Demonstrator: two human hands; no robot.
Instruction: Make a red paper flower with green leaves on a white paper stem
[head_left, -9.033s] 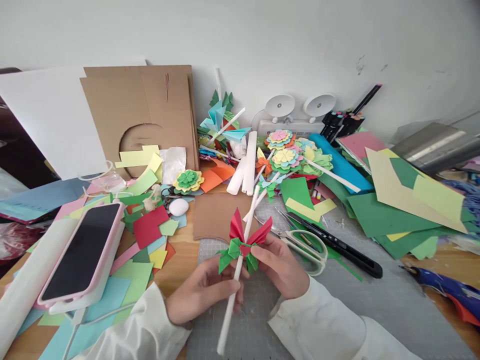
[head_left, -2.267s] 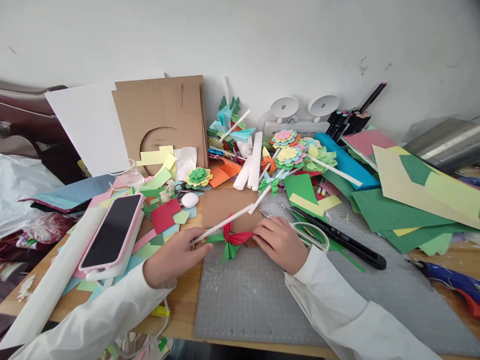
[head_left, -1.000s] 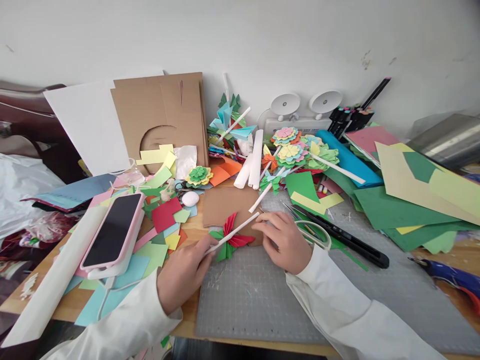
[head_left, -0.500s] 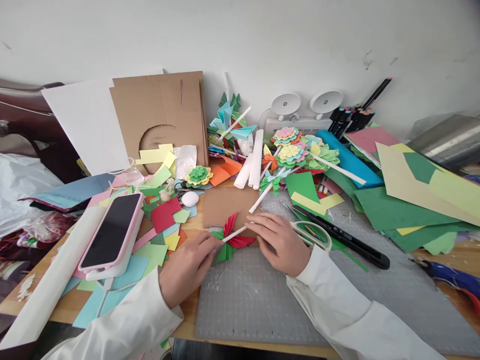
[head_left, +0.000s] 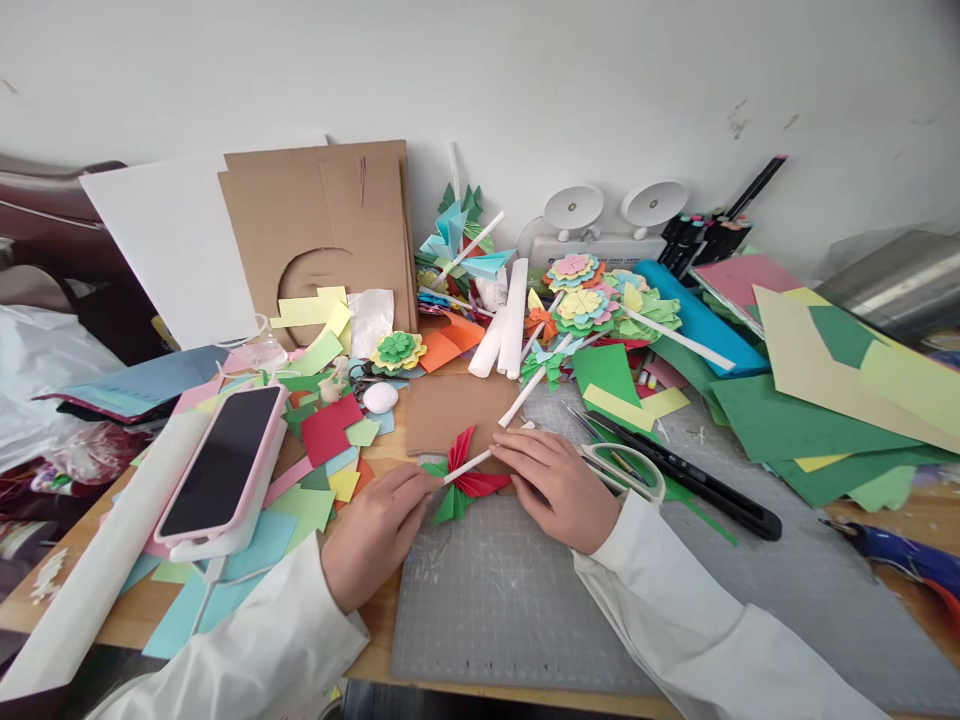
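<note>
My left hand (head_left: 379,530) pinches the lower left end of a thin white paper stick (head_left: 472,464). Beneath the stick, and seemingly joined to it, lies a pleated paper piece with red wings (head_left: 484,484) and green wings (head_left: 451,507). The fingers of my right hand (head_left: 561,492) close over the stick's other end, hiding part of it. Just beyond sits a brown cardboard sheet (head_left: 442,412), partly under the red paper. Scissors (head_left: 649,488) and a black utility knife (head_left: 705,480) lie to the right of my right hand.
A grey cutting mat (head_left: 480,620) covers the front. On the left are a phone in a pink case (head_left: 222,465), paper scraps and a white roll (head_left: 112,550). Paper flowers (head_left: 577,300) are heaped at the back. A blue glue gun (head_left: 885,545) lies far right.
Both hands keep their hold on the stick, nearly still. The view has shifted very slightly.
</note>
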